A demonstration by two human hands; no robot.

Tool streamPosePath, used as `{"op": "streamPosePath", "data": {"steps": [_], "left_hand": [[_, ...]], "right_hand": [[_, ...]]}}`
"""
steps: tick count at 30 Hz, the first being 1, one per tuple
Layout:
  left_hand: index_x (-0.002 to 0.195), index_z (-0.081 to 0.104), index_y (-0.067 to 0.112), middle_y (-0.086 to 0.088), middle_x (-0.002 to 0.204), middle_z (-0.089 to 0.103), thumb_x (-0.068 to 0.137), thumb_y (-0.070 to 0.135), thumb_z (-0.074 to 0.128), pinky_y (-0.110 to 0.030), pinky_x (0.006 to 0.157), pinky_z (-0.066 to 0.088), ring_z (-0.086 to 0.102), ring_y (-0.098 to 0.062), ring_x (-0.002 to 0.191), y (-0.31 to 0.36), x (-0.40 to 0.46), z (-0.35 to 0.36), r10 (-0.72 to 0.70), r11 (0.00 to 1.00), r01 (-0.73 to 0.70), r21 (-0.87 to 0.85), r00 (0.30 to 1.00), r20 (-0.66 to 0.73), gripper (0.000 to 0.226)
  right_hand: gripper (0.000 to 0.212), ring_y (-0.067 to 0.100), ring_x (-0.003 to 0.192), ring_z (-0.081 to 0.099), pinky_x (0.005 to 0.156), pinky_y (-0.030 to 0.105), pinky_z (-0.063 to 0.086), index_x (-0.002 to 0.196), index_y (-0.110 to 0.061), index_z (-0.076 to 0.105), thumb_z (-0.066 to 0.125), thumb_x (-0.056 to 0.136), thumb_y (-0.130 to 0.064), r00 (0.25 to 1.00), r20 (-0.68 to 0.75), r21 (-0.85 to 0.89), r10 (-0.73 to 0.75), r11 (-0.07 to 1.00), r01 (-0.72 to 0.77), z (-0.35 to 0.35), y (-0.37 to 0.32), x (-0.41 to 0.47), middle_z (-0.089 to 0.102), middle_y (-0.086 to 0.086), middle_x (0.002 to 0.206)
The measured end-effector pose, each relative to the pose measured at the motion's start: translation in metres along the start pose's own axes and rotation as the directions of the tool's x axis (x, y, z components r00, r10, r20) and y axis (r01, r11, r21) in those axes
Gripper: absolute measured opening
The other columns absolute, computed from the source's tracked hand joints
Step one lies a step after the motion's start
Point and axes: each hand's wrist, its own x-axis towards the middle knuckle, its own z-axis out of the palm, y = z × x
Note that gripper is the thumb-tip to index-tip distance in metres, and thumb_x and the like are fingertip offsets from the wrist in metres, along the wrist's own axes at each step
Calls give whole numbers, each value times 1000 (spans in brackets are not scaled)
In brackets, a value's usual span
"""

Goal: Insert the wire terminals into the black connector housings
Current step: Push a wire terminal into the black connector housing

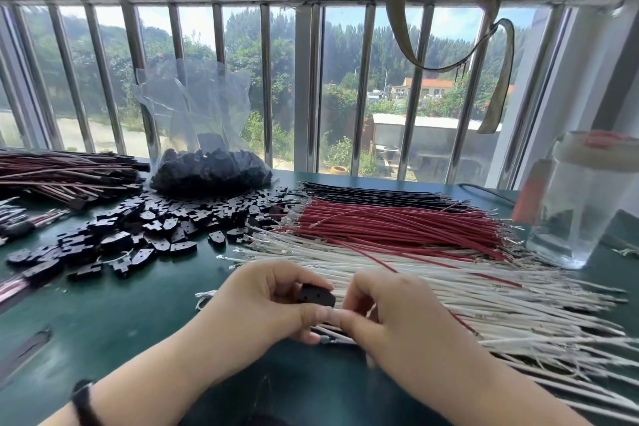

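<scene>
My left hand [266, 301] pinches a black connector housing [316, 295] just above the green table, its holed face turned toward me. My right hand [390, 311] sits right beside it, fingers curled round a red wire [387, 264] that trails up and right over the white wires. The wire's tip is hidden behind my fingers. Loose black housings [155, 228] lie scattered at centre left. Bundles of white wires [449, 287], red wires [397, 221] and black wires [373, 195] lie on the right.
A clear bag of black housings [211, 169] stands at the back by the barred window. Finished dark-red harnesses [65, 173] pile at the far left. A clear glass jar [581, 204] stands at the right edge. The green table [121, 322] shows bare at front left.
</scene>
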Motion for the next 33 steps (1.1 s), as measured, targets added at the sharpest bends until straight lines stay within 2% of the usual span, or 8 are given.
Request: {"op": "streamPosePath", "data": {"steps": [3,5,8,12,18,23,28,33], "left_hand": [[84,77,14,-12,70,71,62,18,82,-33,63,59,68,-20,63,0,0,-6,-36,994,40,-105,998,47,23],[86,76,6,-14,72,70,68,18,77,-31,63,58,67,-20,63,1,0,-9,-66,971,92,-219,990,125,22],[83,75,4,-18,74,69,60,12,74,-30,61,58,68,-20,62,-1,1,-12,-163,950,202,-239,971,172,25],[73,76,5,-18,70,69,59,5,71,-31,58,59,68,-20,60,1,1,-14,-280,922,325,-211,935,216,15],[65,74,7,-17,68,66,60,6,71,-30,53,57,63,-17,53,0,-3,-9,-229,926,274,-260,955,191,6],[65,75,8,-18,71,69,57,10,72,-30,53,57,64,-17,52,0,-3,-11,-231,925,280,-258,951,205,8],[65,74,8,-19,71,69,58,9,71,-29,51,57,63,-17,50,-1,-3,-11,-251,918,300,-259,946,206,8],[64,74,6,-20,71,69,59,7,70,-29,49,57,63,-17,49,1,-4,-8,-268,904,320,-282,941,207,7]], "right_hand": [[38,3,64,52,57,24,42,80,-29,57,44,82,-65,999,-31,-237,-29,971,21,-6,2,0,57,-13,65],[47,5,67,53,59,28,43,87,-32,59,33,80,-71,994,-64,-360,-89,931,60,-11,5,-1,60,-13,69],[53,4,69,53,61,29,45,91,-34,61,29,77,-73,993,-14,-355,-120,929,107,-12,6,-1,61,-15,71],[35,4,74,55,68,32,49,93,-27,64,44,88,-56,983,94,-275,-157,945,177,-10,7,0,65,-14,79],[33,9,67,46,60,32,43,78,-23,59,42,93,-47,959,94,-312,-267,907,283,-7,9,0,52,-11,66],[33,6,53,42,46,30,40,64,-23,52,45,89,-43,949,41,-356,-311,883,305,-8,8,-1,45,-12,55],[37,8,62,50,54,33,45,74,-23,61,37,89,-48,953,86,-341,-290,890,302,-6,9,0,58,-10,64],[42,8,57,49,49,32,44,70,-23,60,34,88,-50,946,44,-326,-322,891,318,-5,12,-1,55,-10,59]]}}
